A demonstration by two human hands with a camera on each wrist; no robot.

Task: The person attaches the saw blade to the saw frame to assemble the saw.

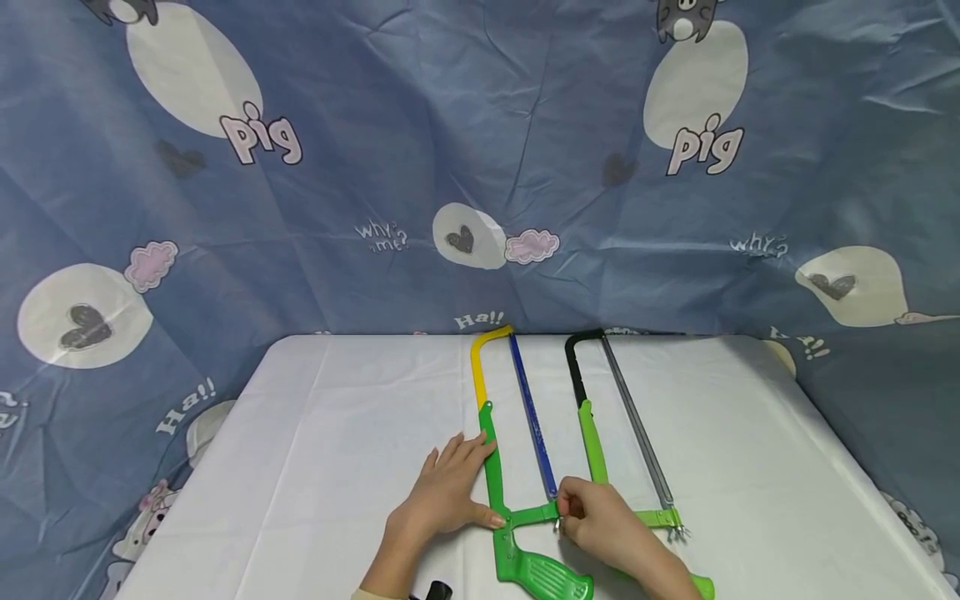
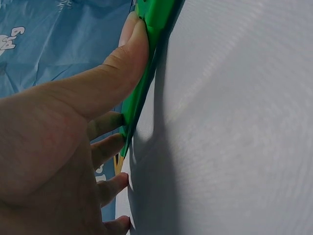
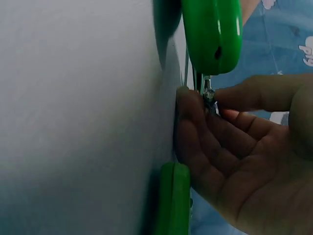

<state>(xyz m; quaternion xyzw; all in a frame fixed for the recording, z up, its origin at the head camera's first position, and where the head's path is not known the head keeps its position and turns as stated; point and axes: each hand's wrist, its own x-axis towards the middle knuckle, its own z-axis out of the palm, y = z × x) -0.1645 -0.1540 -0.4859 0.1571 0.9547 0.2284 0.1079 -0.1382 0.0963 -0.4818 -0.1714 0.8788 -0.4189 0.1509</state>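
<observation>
A hacksaw with a green handle, yellow front frame and blue blade lies on the white table. My left hand rests against its green frame, fingers spread and fairly straight; the thumb presses near the handle joint. My right hand is at the blade's near end. Its thumb and fingers pinch a small metal wing nut, partly covered by the fingertips. Beneath and beside that hand lies a second hacksaw with a light green frame, black front and grey blade; my hand hides part of it.
The second hacksaw's wing nut sticks out at the blade's near end. A small black object shows at the bottom edge beside my left forearm. A blue printed cloth hangs behind the white table.
</observation>
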